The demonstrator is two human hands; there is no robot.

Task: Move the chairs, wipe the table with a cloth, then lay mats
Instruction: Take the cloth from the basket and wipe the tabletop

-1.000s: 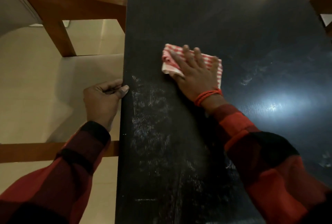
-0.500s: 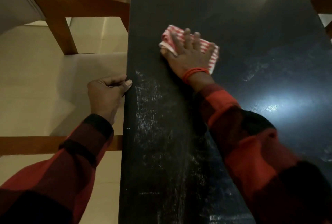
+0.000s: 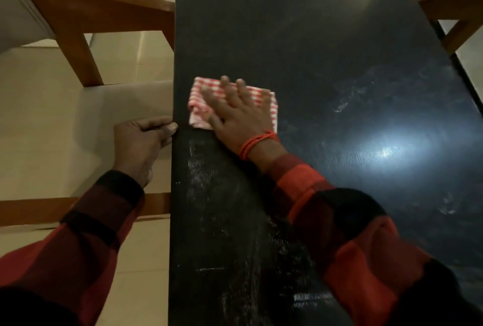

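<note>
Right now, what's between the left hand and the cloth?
Only a bare strip of dark table edge separates left hand from cloth, seen in head view.

The picture is dim and warm in tone. One strong white glare lies on the dark table point(image 3: 326, 38) at the right. The floor point(image 3: 34, 121) is brighter, with a soft shadow. Fingers look slightly blurred; the edges bend from the wide lens.

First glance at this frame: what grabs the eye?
The red-and-white checked cloth, lying on the black table near its left edge, with the right hand spread flat on top. Next, the bright glare patch on the tabletop to the right. The left hand grips the table's left edge, and whitish streaks run toward the camera.
</note>
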